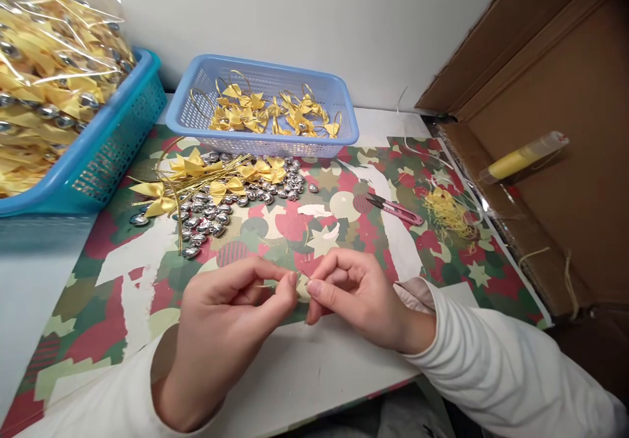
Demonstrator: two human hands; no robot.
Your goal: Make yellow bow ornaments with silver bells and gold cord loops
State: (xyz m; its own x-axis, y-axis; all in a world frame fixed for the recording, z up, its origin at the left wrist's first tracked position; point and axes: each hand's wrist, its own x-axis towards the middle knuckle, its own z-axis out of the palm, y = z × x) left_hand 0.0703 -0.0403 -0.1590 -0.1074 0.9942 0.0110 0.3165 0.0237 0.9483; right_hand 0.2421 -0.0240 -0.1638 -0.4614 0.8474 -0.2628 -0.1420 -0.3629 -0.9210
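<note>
My left hand (236, 320) is closed in a pinch near the front of the table, a thin yellowish cord (265, 286) showing at its fingers. Close beside it, my right hand (351, 297) pinches too, and a fine dark strand (304, 273) sticks out at its fingertips. What lies right between the fingertips is too small and hidden to name. Beyond the hands, yellow ribbon bows (226, 189) on gold cords lie across a heap of shiny silver bells or beads (209, 214). Pink-handled thread snips (396, 210) rest to the right.
A blue basket (260, 138) at the back holds finished-looking bows with gold loops. At left, another blue basket (118, 130) carries a clear bag (54, 78) full of bows. Yellow thread scraps (447, 209) lie right, near a cardboard wall (550, 97) with a yellow tube (523, 156).
</note>
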